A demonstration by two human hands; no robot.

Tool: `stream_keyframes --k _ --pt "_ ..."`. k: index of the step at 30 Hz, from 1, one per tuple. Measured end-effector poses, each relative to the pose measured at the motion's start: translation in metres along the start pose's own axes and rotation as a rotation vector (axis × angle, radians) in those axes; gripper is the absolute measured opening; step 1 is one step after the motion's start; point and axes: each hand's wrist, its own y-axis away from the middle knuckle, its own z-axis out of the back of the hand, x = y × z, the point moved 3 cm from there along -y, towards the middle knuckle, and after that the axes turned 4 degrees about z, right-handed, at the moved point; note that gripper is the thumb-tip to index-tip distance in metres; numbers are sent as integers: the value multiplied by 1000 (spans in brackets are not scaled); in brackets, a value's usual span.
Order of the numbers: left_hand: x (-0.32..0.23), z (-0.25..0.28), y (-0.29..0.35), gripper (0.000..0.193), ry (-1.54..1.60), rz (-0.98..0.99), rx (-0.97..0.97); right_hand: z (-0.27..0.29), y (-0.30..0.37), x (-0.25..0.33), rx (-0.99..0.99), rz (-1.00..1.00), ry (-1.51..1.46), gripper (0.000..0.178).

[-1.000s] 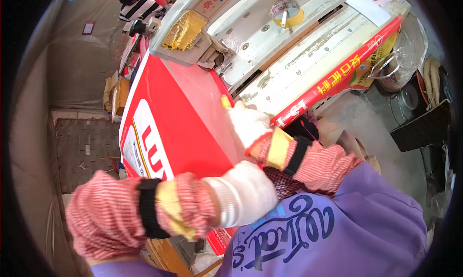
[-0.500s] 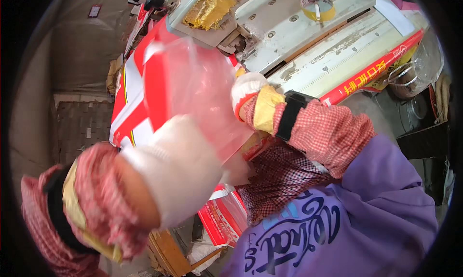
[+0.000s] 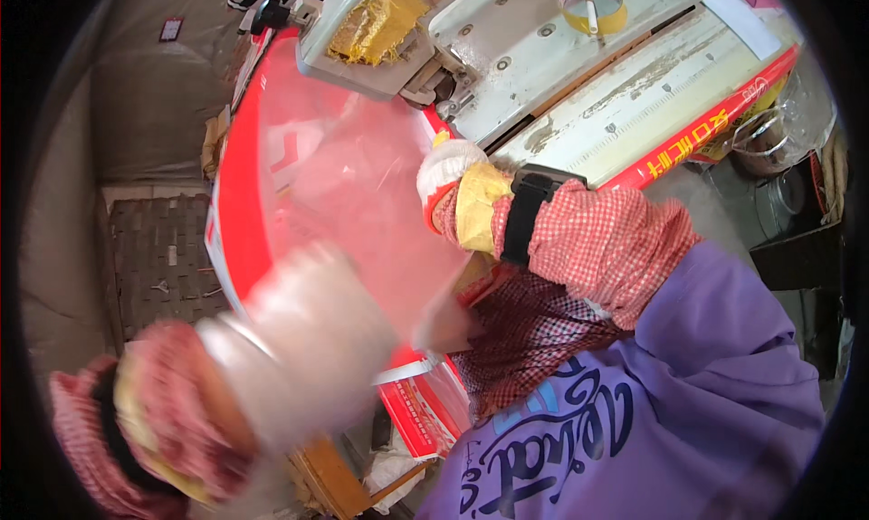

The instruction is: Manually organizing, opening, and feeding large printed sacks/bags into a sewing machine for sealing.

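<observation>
Head view: a large red-and-white printed sheet of thin plastic film (image 3: 380, 194), its pinkish, translucent side showing, spreads from upper left to the centre of the frame. It looks light and limp, likely slippery under cloth gloves and apt to crease; its edges seem the best place to take hold, with one hand at each side to keep it flat.

The right hand (image 3: 445, 176), in a white glove with an orange-red cuff, is at the film's right edge, centre of the frame; its fingers are hidden, so its grip cannot be told. The left hand (image 3: 303, 343), white-gloved and blurred, lies over the film's lower left, well apart from the right; whether it grips is unclear.

At the top, a pale grey metal machine head (image 3: 344, 78) with a ragged yellow cloth patch (image 3: 380, 22) overhangs the film and crowds its upper edge. At upper right, a yellowish tape roll (image 3: 611, 20) sits on the machine, above a scuffed white worktop (image 3: 625, 113) edged by a red printed strip (image 3: 665, 158).
</observation>
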Motion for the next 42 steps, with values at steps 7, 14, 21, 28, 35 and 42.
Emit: stream_keyframes --k 7,14,21,28,35,42 --pt "-83 25 -49 10 286 -324 -364 -3 -11 -13 107 72 -443 13" --pt "-26 48 -32 15 165 -223 -461 -24 -34 -15 230 141 -844 9" --pt "54 13 7 6 313 -200 -379 -31 7 -36 292 225 -1292 8" --pt "-34 9 -49 7 178 -319 -866 -68 -18 -11 473 57 -1666 19" --pt "61 -22 -166 9 271 18 -1192 -98 -32 -47 971 -121 -2529 33" --pt "124 -65 -139 7 303 283 -868 -35 -72 -78 496 221 -2236 63"
